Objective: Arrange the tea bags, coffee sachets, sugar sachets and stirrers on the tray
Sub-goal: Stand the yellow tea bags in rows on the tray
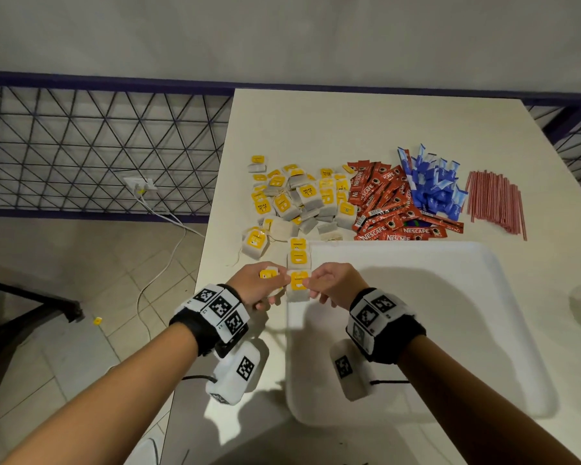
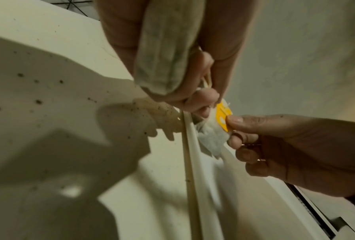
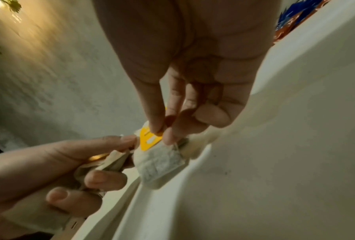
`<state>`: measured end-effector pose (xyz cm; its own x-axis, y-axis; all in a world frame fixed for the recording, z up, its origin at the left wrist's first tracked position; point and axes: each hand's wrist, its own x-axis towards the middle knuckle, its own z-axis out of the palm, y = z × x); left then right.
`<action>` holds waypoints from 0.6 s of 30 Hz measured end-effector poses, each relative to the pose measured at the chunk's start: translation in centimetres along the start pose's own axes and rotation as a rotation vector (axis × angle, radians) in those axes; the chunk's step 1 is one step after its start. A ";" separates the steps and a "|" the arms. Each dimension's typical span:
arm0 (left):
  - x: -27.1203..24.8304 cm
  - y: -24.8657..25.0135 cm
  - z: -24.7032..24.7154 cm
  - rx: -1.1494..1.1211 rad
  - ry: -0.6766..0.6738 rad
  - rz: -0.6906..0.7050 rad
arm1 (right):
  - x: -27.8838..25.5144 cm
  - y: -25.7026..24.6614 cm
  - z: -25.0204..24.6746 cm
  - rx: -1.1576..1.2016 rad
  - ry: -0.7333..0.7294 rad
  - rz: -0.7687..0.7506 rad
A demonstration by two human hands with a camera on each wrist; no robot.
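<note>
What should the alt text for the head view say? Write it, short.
Two hands meet at the left edge of a white tray: the right hand pinches a tea bag by its yellow tag, and the left hand holds more tea bags. Behind the tray, the table holds piles of tea bags, red coffee sachets, blue sachets and stirrers.
</note>
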<state>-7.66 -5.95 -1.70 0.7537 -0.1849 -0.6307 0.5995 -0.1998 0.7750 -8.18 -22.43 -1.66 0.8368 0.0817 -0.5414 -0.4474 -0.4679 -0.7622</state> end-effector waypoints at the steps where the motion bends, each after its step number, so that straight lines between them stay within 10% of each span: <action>1: 0.2 -0.1 -0.1 -0.020 0.015 0.004 | 0.3 -0.1 0.0 -0.015 0.010 0.004; 18: 2.2 0.7 0.2 0.672 0.147 0.080 | 3.1 -0.9 -0.4 0.073 0.010 0.095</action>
<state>-5.60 -6.71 -2.57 0.8458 -0.1010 -0.5238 0.2794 -0.7526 0.5963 -5.07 -22.16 -2.52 0.7924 0.0308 -0.6092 -0.5465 -0.4079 -0.7314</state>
